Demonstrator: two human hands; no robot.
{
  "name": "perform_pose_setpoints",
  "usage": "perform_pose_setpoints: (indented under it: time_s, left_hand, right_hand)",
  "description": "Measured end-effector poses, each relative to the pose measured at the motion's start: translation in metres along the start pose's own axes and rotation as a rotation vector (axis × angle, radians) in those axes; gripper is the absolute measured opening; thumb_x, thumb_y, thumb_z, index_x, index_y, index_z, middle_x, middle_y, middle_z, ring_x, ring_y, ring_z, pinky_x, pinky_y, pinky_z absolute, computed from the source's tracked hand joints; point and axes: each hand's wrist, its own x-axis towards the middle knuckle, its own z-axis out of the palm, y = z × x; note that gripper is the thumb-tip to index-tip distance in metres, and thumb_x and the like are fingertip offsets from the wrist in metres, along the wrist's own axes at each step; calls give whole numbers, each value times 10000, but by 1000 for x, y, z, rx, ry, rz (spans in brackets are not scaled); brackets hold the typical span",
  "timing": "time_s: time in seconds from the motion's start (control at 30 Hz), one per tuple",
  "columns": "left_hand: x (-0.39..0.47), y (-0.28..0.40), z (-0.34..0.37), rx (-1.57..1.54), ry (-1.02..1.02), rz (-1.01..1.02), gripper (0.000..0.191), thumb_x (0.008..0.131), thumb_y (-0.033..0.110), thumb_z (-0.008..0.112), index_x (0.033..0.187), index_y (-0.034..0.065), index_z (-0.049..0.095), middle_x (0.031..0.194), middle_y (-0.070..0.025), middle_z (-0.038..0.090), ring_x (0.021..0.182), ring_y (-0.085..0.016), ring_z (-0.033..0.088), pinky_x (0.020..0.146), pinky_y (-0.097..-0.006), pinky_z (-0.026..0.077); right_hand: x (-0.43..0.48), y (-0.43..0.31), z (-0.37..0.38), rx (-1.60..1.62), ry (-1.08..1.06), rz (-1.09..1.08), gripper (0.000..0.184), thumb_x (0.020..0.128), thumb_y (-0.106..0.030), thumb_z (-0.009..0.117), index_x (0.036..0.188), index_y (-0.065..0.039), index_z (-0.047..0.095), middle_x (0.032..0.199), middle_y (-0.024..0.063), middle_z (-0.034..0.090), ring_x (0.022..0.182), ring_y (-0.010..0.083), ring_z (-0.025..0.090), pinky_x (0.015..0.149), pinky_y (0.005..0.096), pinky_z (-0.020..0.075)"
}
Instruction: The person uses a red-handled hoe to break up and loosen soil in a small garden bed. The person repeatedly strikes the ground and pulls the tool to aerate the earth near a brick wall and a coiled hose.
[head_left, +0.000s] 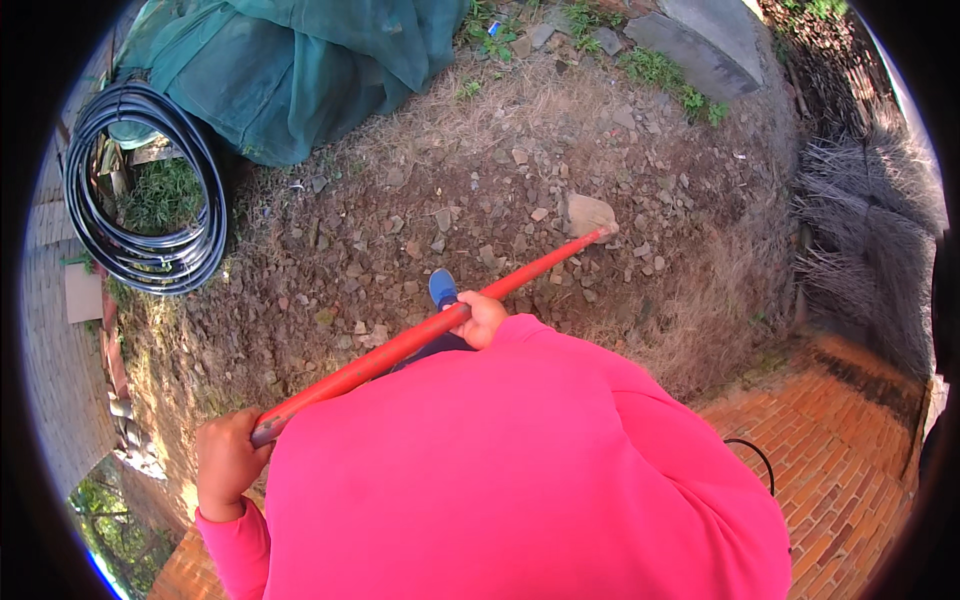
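Note:
A long red handle (390, 351) slants across the view from lower left to upper right. At its far end is a flat, soil-coated blade (587, 213), set off to one side like a hoe's, resting on or just over the stony ground. My left hand (231, 459) grips the butt end, where the red paint is worn off. Farther up the shaft, near its middle, my right hand (480, 321) is wrapped around it. One blue shoe (442, 286) shows just beyond the handle; pink clothing hides much of the ground below.
Broken stones and dry soil (480, 202) cover the ground ahead. A coil of black pipe (214, 187) lies at left, beside a green mesh cover (300, 67). Concrete slabs (694, 56) lie at the far right. Brick paving (817, 465) and a bundle of dry stalks (862, 247) border the right.

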Motion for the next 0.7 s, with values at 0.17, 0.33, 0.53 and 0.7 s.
perform_pose_setpoints:
  time_s: [0.17, 0.33, 0.53, 0.7]
  left_hand:
    - [23, 7, 41, -239, 36, -10, 251, 752, 280, 715, 856, 53, 691, 697, -153, 641, 661, -345, 638, 606, -411, 498]
    - [71, 36, 77, -180, -14, 190, 280, 765, 289, 666, 923, 59, 642, 687, -149, 626, 669, -356, 638, 621, -434, 499]
    - [82, 53, 67, -105, -58, 254, 250, 809, 273, 602, 948, 65, 597, 661, -139, 607, 658, -354, 635, 607, -447, 491]
    - [28, 11, 32, -116, -66, 39, 244, 804, 276, 608, 882, 48, 649, 677, -157, 616, 650, -344, 637, 605, -437, 493]
  right_hand:
    - [-10, -31, -22, 1, 34, -132, 217, 918, -129, 542, 1070, -37, 416, 968, 156, 562, 888, 313, 604, 798, 533, 522]
    - [-6, -100, -55, 111, 119, -388, 240, 917, -112, 569, 1090, -24, 428, 960, 140, 548, 861, 298, 587, 803, 499, 529]
    - [14, -112, -44, 166, 166, -337, 262, 925, -82, 564, 1126, -18, 408, 950, 155, 551, 839, 299, 591, 771, 495, 536]
    - [6, -34, 0, 113, 95, -98, 243, 912, -71, 562, 1111, -26, 429, 974, 125, 535, 841, 265, 600, 738, 453, 557]
